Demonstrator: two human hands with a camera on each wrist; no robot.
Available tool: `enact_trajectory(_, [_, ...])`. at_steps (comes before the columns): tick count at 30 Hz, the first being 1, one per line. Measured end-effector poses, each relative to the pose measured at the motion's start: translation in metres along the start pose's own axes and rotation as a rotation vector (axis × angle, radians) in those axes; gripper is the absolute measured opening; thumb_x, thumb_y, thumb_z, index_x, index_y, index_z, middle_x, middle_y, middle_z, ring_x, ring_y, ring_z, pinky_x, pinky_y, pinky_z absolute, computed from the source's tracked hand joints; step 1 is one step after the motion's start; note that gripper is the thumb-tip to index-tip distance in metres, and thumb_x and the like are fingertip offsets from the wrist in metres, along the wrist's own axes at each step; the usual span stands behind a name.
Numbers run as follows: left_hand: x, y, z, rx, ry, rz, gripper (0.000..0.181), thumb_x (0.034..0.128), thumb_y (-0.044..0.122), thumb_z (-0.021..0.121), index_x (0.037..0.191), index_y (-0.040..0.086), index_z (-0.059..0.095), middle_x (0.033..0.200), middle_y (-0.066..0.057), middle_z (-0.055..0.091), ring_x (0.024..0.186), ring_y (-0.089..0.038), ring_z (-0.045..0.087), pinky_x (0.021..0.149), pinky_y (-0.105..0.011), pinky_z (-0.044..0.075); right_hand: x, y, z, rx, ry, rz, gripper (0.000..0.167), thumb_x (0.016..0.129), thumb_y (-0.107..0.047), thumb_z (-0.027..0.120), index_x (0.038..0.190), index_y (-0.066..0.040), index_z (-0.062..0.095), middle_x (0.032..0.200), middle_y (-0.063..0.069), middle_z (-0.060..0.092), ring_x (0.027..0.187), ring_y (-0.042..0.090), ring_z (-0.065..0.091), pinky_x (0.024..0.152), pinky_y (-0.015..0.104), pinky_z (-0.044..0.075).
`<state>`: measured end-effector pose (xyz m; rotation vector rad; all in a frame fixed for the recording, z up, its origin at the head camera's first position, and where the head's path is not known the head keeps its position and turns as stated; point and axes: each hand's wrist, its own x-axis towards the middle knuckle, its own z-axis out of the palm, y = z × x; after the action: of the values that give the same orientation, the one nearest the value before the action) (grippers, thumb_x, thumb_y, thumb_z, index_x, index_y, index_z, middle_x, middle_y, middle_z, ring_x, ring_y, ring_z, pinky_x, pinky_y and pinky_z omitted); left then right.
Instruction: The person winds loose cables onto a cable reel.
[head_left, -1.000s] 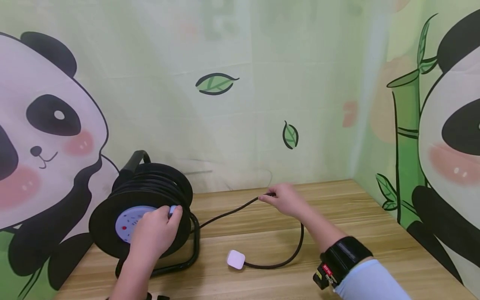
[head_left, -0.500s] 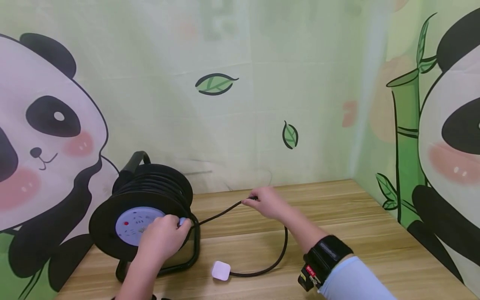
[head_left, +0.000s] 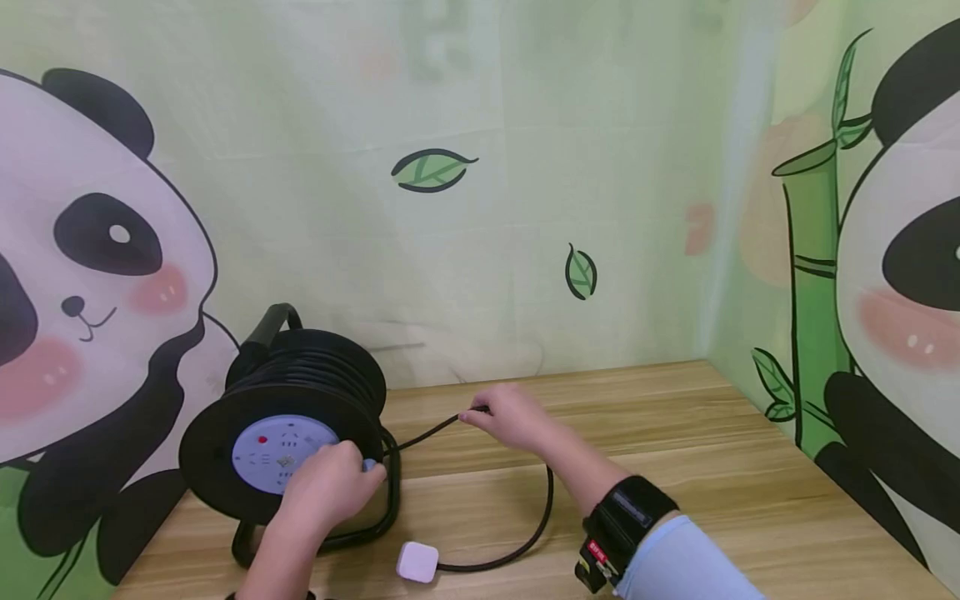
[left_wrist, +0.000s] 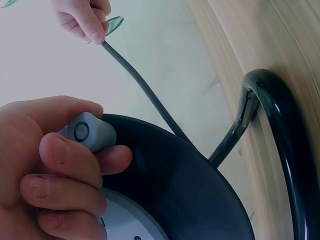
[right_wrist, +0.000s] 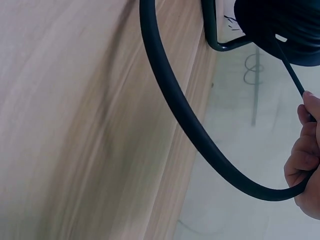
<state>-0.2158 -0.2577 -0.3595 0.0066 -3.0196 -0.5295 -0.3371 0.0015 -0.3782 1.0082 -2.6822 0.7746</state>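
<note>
A black cable reel [head_left: 213,433] with a pale socket panel [head_left: 273,454] stands on its tubular frame at the left of the table. My left hand [head_left: 330,487] grips the small grey crank knob [left_wrist: 92,131] on the reel's face, fingers curled round it. To the right, my right hand [head_left: 513,421] pinches the black cable [head_left: 427,433], which runs fairly straight from the reel to my fingers. Beyond that hand the cable loops down to a white plug [head_left: 417,562] lying on the table. In the right wrist view, the hand [right_wrist: 305,155] shows at the right edge.
The wooden table [head_left: 675,467] meets a green backdrop [head_left: 480,292] printed with pandas, leaves and bamboo. The reel's black tube frame [left_wrist: 280,115] sticks out at its right side, and a carry handle [head_left: 270,329] rises at the top.
My right hand has moved left and slightly down toward the reel with the cable. The plug has slid left and nearer. My left hand has carried the knob downward, and the socket panel has turned.
</note>
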Motion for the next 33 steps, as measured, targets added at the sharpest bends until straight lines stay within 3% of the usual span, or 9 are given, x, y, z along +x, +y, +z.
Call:
enact_trajectory(9, [0.003, -0.008, 0.003, 0.005, -0.061, 0.008, 0.036, 0.0959, 0.033, 0.064, 0.069, 0.011, 0.055, 0.065, -0.004, 0.05, 0.057, -0.02, 0.05, 0.053, -0.035, 0.038, 0.003, -0.005, 0.011, -0.007, -0.025, 0.02, 0.029, 0.102, -0.037, 0.063, 0.082, -0.017, 0.07, 0.062, -0.009, 0.053, 0.055, 0.007, 0.046, 0.055, 0.027, 0.04])
enact_trajectory(16, [0.003, -0.012, 0.003, 0.018, -0.08, -0.001, 0.035, 0.0943, 0.033, 0.065, 0.068, 0.012, 0.054, 0.065, -0.003, 0.051, 0.059, -0.02, 0.051, 0.054, -0.036, 0.038, 0.005, -0.012, 0.015, 0.003, -0.037, -0.022, 0.033, 0.102, -0.033, 0.064, 0.074, -0.016, 0.065, 0.057, -0.009, 0.046, 0.05, 0.006, 0.041, 0.051, 0.025, 0.036])
enact_trajectory(22, [0.003, -0.015, 0.004, 0.02, -0.098, -0.016, 0.036, 0.0944, 0.035, 0.066, 0.069, 0.012, 0.056, 0.065, -0.004, 0.054, 0.058, -0.02, 0.053, 0.054, -0.035, 0.039, 0.004, -0.014, 0.019, 0.032, -0.066, -0.009, 0.036, 0.102, -0.035, 0.063, 0.071, -0.018, 0.06, 0.056, -0.01, 0.044, 0.049, 0.005, 0.039, 0.05, 0.024, 0.034])
enact_trajectory(33, [0.004, -0.017, 0.005, 0.014, -0.123, -0.031, 0.035, 0.093, 0.035, 0.065, 0.07, 0.01, 0.058, 0.063, -0.005, 0.057, 0.055, -0.02, 0.055, 0.054, -0.035, 0.04, -0.005, 0.012, 0.001, 0.178, -0.035, 0.053, 0.036, 0.102, -0.029, 0.064, 0.07, -0.016, 0.055, 0.057, -0.008, 0.04, 0.05, 0.008, 0.036, 0.05, 0.026, 0.032])
